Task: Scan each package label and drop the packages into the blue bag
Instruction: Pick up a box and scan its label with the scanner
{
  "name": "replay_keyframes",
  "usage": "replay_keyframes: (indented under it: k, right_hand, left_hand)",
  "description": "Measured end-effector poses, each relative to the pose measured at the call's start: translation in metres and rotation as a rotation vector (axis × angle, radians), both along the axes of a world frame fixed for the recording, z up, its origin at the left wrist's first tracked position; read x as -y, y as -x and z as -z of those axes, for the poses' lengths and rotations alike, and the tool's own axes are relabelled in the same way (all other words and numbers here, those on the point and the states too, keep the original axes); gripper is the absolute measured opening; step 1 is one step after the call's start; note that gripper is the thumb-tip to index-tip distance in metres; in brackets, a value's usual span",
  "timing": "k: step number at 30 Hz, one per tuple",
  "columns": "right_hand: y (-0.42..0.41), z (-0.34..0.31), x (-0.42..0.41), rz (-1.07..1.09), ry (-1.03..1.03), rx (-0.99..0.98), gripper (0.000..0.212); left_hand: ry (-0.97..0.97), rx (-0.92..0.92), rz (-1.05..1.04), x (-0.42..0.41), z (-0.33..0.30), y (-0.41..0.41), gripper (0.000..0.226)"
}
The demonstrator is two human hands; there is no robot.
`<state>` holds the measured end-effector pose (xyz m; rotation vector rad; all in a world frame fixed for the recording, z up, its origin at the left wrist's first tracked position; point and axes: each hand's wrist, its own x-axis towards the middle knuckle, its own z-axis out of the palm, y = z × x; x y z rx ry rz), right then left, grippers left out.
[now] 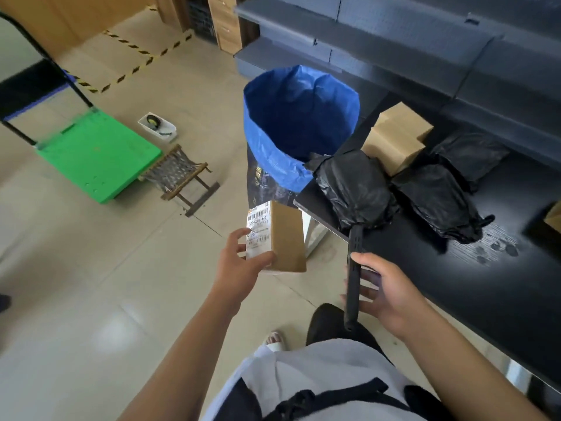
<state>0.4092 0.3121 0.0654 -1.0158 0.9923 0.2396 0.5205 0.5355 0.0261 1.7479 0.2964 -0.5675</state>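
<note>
My left hand [239, 262] grips a small cardboard box [287, 238] by its near end, thumb on the white barcode label [258, 232] that faces up and left. My right hand [382, 293] holds a slim black handheld scanner [353, 275], seen edge-on and pointing away from me. The open blue bag [300, 123] stands on the floor just beyond the box, beside the corner of the black table [455, 284]. On the table lie several packages in black plastic [355, 189] [437, 199] and a cardboard box [394, 138].
A green platform trolley [97, 156] stands on the floor at left, with a small folding stool [179, 177] and a white tray [157, 127] near it. Dark shelving [394, 41] rises behind the table. Yellow-black tape marks the floor.
</note>
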Motion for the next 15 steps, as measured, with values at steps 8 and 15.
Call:
replay_keyframes:
  k: [8,15]
  right_hand:
    - [-0.083,0.005,-0.005,0.05,-0.072,0.052,0.012]
    - [-0.193,0.006,0.004,0.057,-0.22,0.095,0.053]
  left_hand:
    - [-0.001,0.047,0.067,0.001,-0.001,-0.092,0.06]
    - [-0.099,0.131,0.159,0.016,-0.023,-0.218,0.062]
